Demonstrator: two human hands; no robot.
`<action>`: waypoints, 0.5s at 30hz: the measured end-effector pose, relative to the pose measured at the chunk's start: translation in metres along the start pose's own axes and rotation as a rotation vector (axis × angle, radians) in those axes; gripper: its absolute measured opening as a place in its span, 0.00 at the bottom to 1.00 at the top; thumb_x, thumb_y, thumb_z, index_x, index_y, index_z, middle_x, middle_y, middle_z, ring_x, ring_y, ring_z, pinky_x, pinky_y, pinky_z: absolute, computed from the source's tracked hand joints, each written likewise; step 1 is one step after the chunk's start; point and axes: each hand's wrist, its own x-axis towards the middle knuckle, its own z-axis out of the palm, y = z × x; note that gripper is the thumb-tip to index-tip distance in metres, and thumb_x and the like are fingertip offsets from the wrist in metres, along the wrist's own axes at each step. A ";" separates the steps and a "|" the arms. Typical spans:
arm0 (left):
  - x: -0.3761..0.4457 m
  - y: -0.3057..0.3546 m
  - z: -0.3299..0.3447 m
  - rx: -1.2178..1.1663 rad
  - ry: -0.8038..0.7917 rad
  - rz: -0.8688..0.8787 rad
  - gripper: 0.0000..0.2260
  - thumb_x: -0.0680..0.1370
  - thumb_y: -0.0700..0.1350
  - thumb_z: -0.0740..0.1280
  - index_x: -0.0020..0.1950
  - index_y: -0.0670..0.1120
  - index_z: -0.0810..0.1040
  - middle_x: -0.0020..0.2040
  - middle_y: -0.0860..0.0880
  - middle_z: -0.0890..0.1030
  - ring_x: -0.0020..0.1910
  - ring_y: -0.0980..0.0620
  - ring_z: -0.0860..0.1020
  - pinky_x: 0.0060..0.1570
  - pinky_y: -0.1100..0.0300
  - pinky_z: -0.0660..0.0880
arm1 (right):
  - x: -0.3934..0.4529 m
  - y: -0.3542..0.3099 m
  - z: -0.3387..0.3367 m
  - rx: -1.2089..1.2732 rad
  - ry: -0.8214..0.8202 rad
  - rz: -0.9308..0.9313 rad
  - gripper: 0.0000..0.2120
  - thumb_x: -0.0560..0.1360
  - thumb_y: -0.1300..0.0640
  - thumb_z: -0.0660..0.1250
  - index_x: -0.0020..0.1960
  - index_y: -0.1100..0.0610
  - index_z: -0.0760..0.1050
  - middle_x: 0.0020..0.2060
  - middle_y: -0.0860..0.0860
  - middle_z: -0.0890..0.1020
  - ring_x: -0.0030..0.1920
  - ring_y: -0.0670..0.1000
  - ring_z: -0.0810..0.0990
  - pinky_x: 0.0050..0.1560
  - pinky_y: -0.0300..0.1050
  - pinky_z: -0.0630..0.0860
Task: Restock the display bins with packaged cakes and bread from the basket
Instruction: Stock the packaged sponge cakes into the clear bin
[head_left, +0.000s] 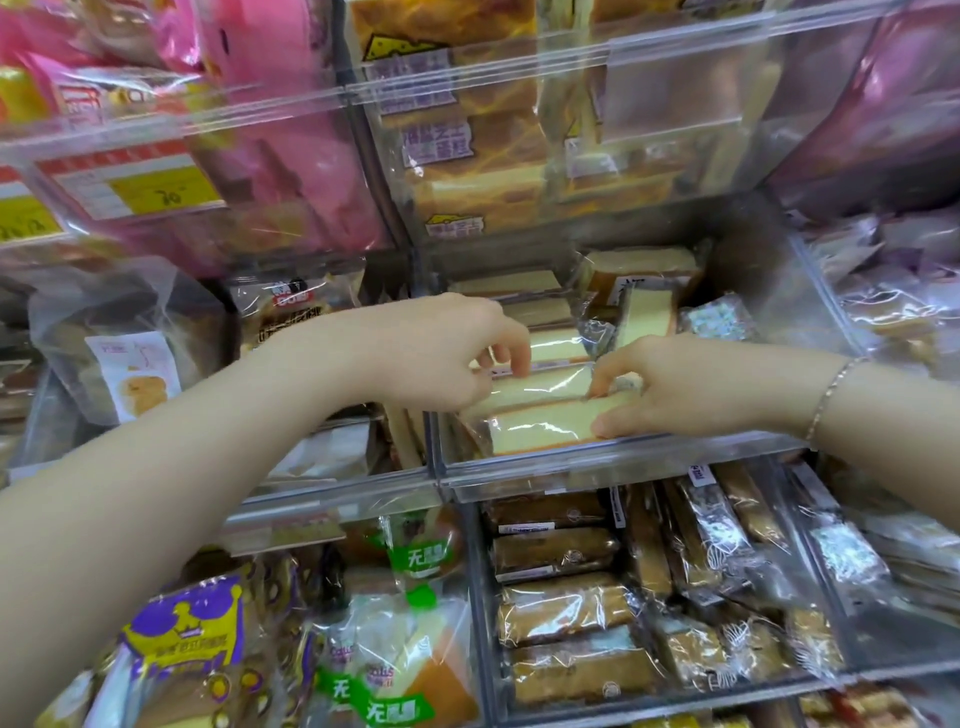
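**Front-row cake slices at risk of slipping over the bin lip**

Both hands inside the clear acrylic middle-shelf bin (613, 457), at the centre of view. Left hand (441, 353), coming from 8 o'clock, fingers curled down, tips pinching the wrap of the pale yellow cake slice in clear film (540, 395), second from the front. Right hand (691, 384), coming from 3 o'clock, thin bracelet (831, 395) at the wrist, thumb and fingertips gripping the right end of the front cream-coloured cake slice in clear wrap (540, 428), which lies tilted against the bin's front wall.

Basket not in view; more slices of the same kind stacked toward 12 o'clock in the bin, some on edge at 1 o'clock.

Likely trouble from here:
- Front slice sitting high against the low front wall; released while leaning outward, probably over the lip and down onto the brown wrapped cake bars (556, 587) in the bin at 6 o'clock.
- Slick film, pinched only at the wrap: easy to slide out of the fingertips.
- Soft sponge; too hard a squeeze or a forced wedge between neighbours, likely dents or crushed corners.
- Loose upright slices at 1 o'clock: a nudge from the right wrist, likely toppling across the row.
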 end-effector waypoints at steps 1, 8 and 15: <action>-0.003 0.003 0.001 0.035 0.013 0.009 0.08 0.76 0.50 0.66 0.55 0.58 0.76 0.51 0.58 0.75 0.49 0.58 0.75 0.50 0.56 0.74 | 0.001 -0.001 0.003 0.019 0.003 -0.010 0.15 0.71 0.40 0.67 0.56 0.43 0.73 0.51 0.48 0.77 0.51 0.51 0.76 0.53 0.46 0.73; -0.014 0.010 0.023 0.244 -0.009 -0.058 0.09 0.74 0.59 0.67 0.52 0.59 0.76 0.43 0.60 0.80 0.42 0.59 0.75 0.41 0.60 0.73 | 0.003 0.007 0.004 0.332 -0.012 0.045 0.17 0.71 0.43 0.69 0.51 0.52 0.68 0.38 0.46 0.76 0.39 0.45 0.74 0.38 0.40 0.69; -0.013 0.011 0.028 0.342 0.020 -0.077 0.10 0.75 0.54 0.68 0.55 0.57 0.79 0.46 0.58 0.81 0.49 0.53 0.77 0.54 0.56 0.75 | 0.008 0.005 0.017 0.246 0.102 0.028 0.15 0.69 0.41 0.71 0.39 0.51 0.71 0.36 0.48 0.78 0.37 0.47 0.75 0.34 0.41 0.69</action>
